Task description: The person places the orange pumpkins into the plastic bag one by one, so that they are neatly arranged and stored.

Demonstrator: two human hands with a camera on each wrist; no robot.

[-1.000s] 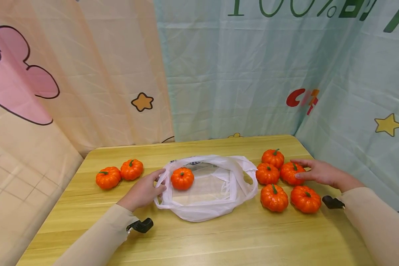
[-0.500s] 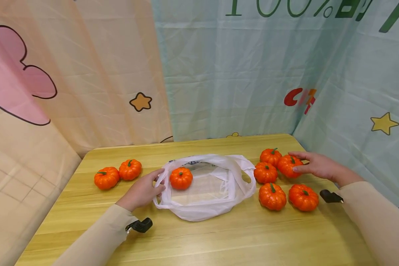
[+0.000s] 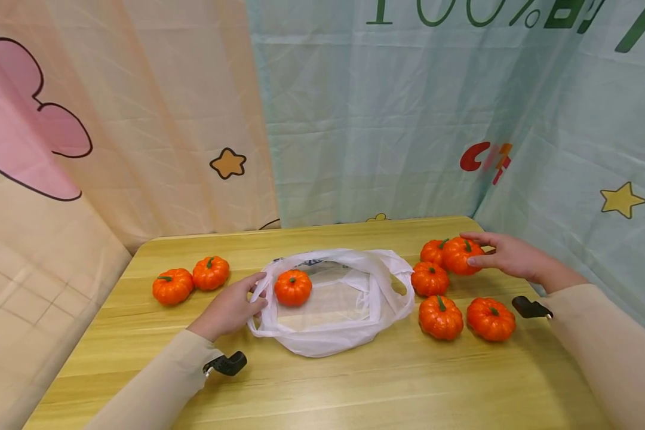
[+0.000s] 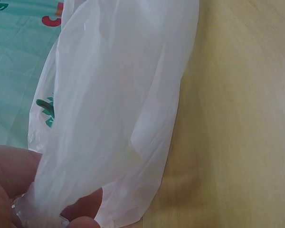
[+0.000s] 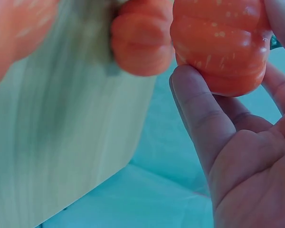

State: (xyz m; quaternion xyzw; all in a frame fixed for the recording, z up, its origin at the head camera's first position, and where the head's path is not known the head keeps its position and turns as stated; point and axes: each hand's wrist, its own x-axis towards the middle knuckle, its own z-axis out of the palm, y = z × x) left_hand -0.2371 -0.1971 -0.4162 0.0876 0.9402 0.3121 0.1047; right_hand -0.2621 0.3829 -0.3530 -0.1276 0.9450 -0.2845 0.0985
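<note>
My right hand (image 3: 507,258) grips a small orange pumpkin (image 3: 461,257) with a green stem, held above the table in front of another pumpkin (image 3: 432,252). In the right wrist view the thumb and fingers wrap around the pumpkin (image 5: 223,45). My left hand (image 3: 231,309) pinches the left edge of a white plastic bag (image 3: 322,345), which lies with its mouth spread. Inside the bag, near that hand, sits one pumpkin (image 3: 292,288). The left wrist view shows the bag's thin film (image 4: 109,109) gathered between the fingers.
Three more pumpkins stand right of the bag: one at its edge (image 3: 429,279), one in front (image 3: 441,318) and one farther right (image 3: 491,319). Two pumpkins (image 3: 173,286) (image 3: 211,273) sit at the left on the wooden table (image 3: 322,400). Printed curtains (image 3: 355,119) enclose the back and sides.
My right hand has lifted its pumpkin off the table and carried it slightly left and up, partly covering the pumpkin behind. My left hand stays on the bag.
</note>
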